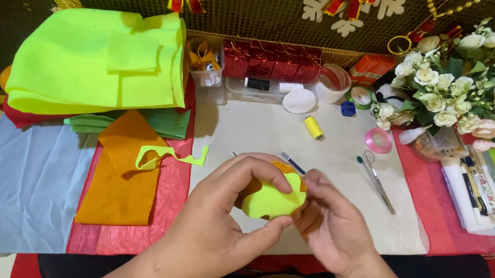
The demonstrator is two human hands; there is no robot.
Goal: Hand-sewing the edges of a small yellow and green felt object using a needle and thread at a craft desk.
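Both hands pinch a felt piece over a cluttered craft desk.

Head view: the left hand [215, 226] and right hand [330, 225] each pinch the yellow-green felt piece [272, 200] above the white desk [260, 128]. Stacked felt sheets [97, 64] lie at left, scissors [377, 178] and flowers [464, 87] at right, and a dark sequined wall [260, 7] stands behind.

Home craft table: stacked felt sheets [94, 64], thread spool [314, 127], scissors [376, 180], artificial flowers [464, 87].

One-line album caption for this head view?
Two hands, left and right, pinch a yellow-green felt piece over a craft table.
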